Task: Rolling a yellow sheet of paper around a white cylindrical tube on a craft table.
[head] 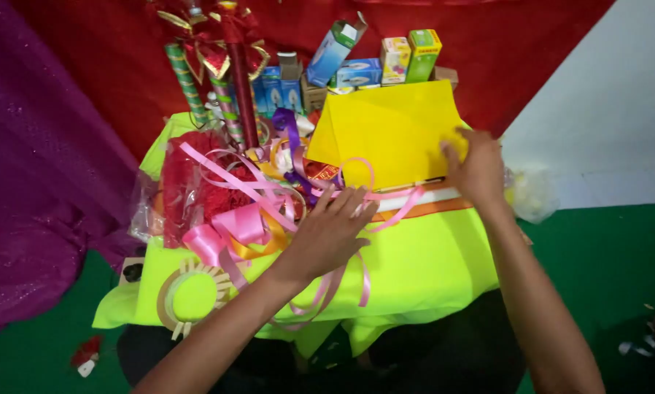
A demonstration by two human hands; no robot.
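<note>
My right hand (475, 169) grips the right edge of a folded yellow paper sheet (386, 131), which stands tilted up over the table. My left hand (331, 230) lies flat with spread fingers on a tangle of pink ribbons (236, 222) on the lime-green tablecloth (422, 255). A white and orange strip (429, 201) lies under the yellow sheet, between my two hands.
Red netting in clear wrap (189, 182) sits at the left. Striped decorated sticks with red bows (218, 73) stand behind it. Several small cartons (364, 62) line the back. A round woven piece (192, 295) lies at the front left corner, a crumpled clear bag (532, 193) at the right.
</note>
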